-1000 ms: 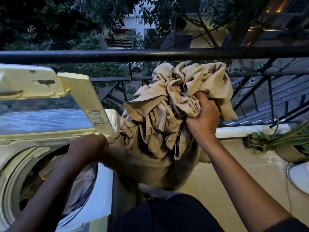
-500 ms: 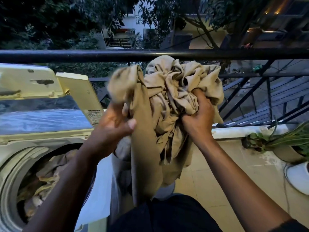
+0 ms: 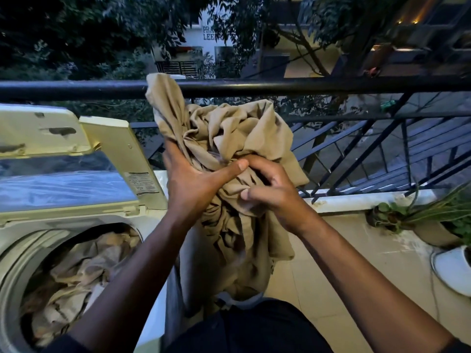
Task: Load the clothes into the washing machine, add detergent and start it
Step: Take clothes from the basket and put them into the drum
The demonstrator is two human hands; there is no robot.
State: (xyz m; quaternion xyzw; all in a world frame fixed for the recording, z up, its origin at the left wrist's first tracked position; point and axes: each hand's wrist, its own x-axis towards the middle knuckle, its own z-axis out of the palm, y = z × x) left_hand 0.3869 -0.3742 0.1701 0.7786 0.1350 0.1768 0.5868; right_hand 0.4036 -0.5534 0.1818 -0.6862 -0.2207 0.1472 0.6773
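Beige cloth bundle point(image 3: 229, 149) gripped by left hand point(image 3: 193, 179) and right hand point(image 3: 270, 192); washing machine point(image 3: 23, 250) at 8 o'clock partly loaded; detergent, start pending.

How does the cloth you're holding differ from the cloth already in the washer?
The held cloth hangs bunched in the air, gripped by the left hand and right hand; the cloth in the drum lies loose, untouched. The held one is beside the washer, not inside. Both are crumpled beige fabric.
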